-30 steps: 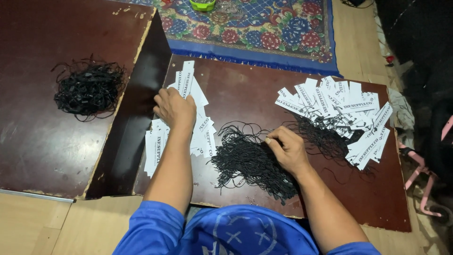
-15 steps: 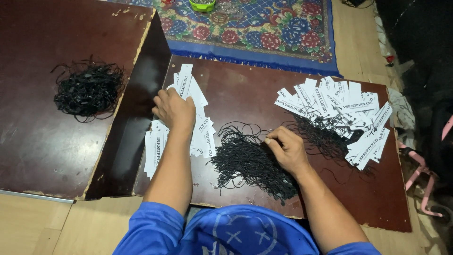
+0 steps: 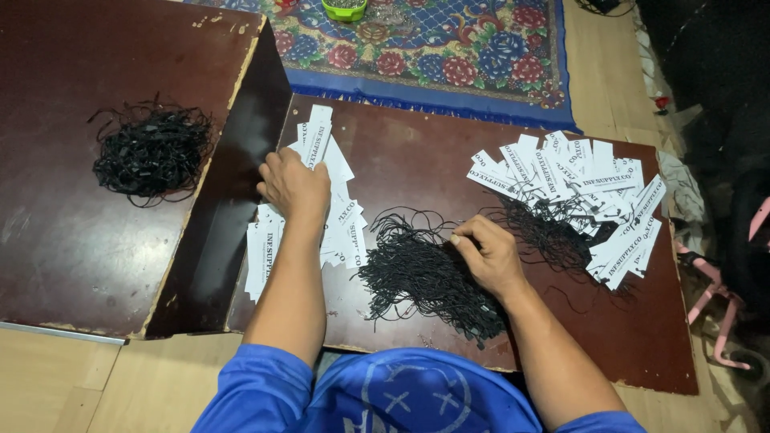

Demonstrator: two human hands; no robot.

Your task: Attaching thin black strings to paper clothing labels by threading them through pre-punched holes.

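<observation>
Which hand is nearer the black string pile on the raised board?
Left. The left hand rests on white tags beside that board, right of the pile. The right hand is farther right, on loose strings.
</observation>
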